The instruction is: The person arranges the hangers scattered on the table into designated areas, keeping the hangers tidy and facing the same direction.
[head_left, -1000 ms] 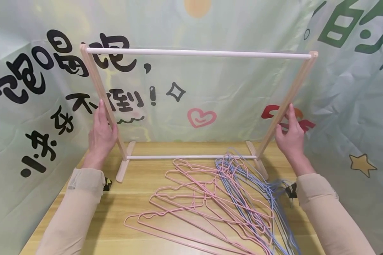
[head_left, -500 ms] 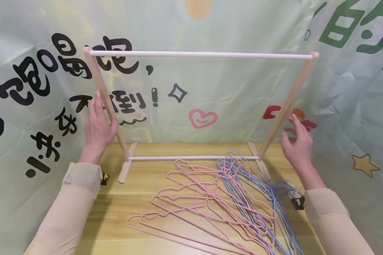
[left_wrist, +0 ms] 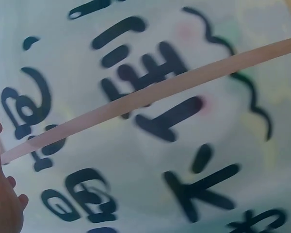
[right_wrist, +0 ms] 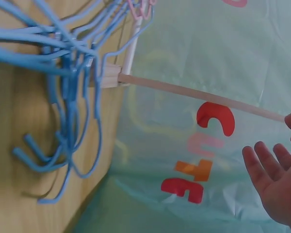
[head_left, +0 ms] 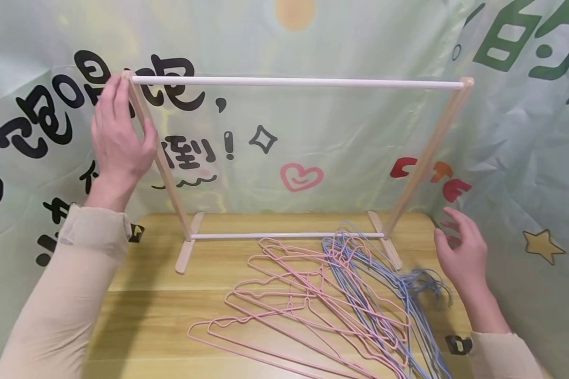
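A wooden garment rack with a white top rail (head_left: 294, 81) stands upright on the table. My left hand (head_left: 120, 134) is at the upper end of the left wooden post (head_left: 168, 176), its fingers extended along the outer side and fingertips right at the top corner. In the left wrist view the hand (left_wrist: 5, 184) shows only partly, beside the post's end. My right hand (head_left: 464, 258) hovers right of the rack, holding nothing, fingers loosely bent. Pink wire hangers (head_left: 265, 295) and blue wire hangers (head_left: 360, 279) lie in an overlapping pile in front of the rack.
Blue hanger hooks (right_wrist: 63, 145) bunch near the right foot of the rack (head_left: 391, 252). A white lower rail (head_left: 275, 235) runs close above the table (head_left: 161, 316). A printed curtain (head_left: 341, 147) surrounds the table at the back and sides.
My left hand has slid up the left post to its top. My right hand has let go of the right post and moved down and to the right. The hangers stay put.
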Demonstrator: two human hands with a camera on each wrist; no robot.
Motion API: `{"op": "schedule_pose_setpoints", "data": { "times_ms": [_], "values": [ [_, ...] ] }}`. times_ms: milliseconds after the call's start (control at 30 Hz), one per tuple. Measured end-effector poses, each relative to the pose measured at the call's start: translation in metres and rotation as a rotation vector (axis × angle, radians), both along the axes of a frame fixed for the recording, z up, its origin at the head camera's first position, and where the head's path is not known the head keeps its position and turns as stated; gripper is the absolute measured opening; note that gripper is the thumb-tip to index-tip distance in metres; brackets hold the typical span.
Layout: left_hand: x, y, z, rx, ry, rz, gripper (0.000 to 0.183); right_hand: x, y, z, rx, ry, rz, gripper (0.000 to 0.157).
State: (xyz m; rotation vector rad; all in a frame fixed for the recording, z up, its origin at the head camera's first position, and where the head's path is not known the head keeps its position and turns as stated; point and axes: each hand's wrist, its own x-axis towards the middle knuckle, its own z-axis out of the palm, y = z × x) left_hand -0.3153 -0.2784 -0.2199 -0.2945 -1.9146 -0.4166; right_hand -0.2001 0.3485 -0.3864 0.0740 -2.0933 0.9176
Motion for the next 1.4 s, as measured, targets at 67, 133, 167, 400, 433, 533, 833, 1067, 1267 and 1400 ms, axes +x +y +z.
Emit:
{"op": "schedule_pose_setpoints", "data": {
  "times_ms": [67,133,167,400,433,533,833,1067,1267,1400],
  "values": [
    [-0.002,-0.002,0.013,-0.011,-0.001,0.002,0.064,0.006,0.0,-0.004,0.008,-0.018,-0.002,0.052],
    [-0.004,-0.003,0.025,-0.03,-0.013,-0.001,0.062,0.012,0.001,-0.008,0.006,-0.049,-0.008,0.052],
    [-0.005,-0.003,0.031,-0.045,-0.021,-0.001,0.062,0.015,0.001,-0.01,0.012,-0.073,-0.016,0.052],
    [-0.009,-0.002,0.059,-0.205,-0.168,0.003,0.057,0.034,0.004,-0.028,0.09,-0.266,0.015,0.051],
    [-0.009,-0.001,0.062,-0.21,-0.211,0.01,0.057,0.035,0.005,-0.031,0.103,-0.284,0.029,0.051],
    [-0.011,0.002,0.067,-0.221,-0.321,0.032,0.057,0.04,0.005,-0.038,0.146,-0.335,0.051,0.05],
    [-0.017,0.006,0.065,-0.174,-0.407,0.046,0.056,0.05,0.007,-0.061,0.232,-0.51,0.112,0.046],
    [-0.025,0.008,0.057,-0.059,-0.354,0.006,0.054,0.055,0.004,-0.067,0.253,-0.712,0.146,0.045],
    [-0.03,0.013,0.049,-0.009,-0.279,0.0,0.057,0.054,0.005,-0.073,0.291,-0.783,0.173,0.039],
    [-0.032,0.016,0.047,0.001,-0.255,-0.005,0.056,0.055,0.005,-0.077,0.309,-0.804,0.172,0.037]
  ]
}}
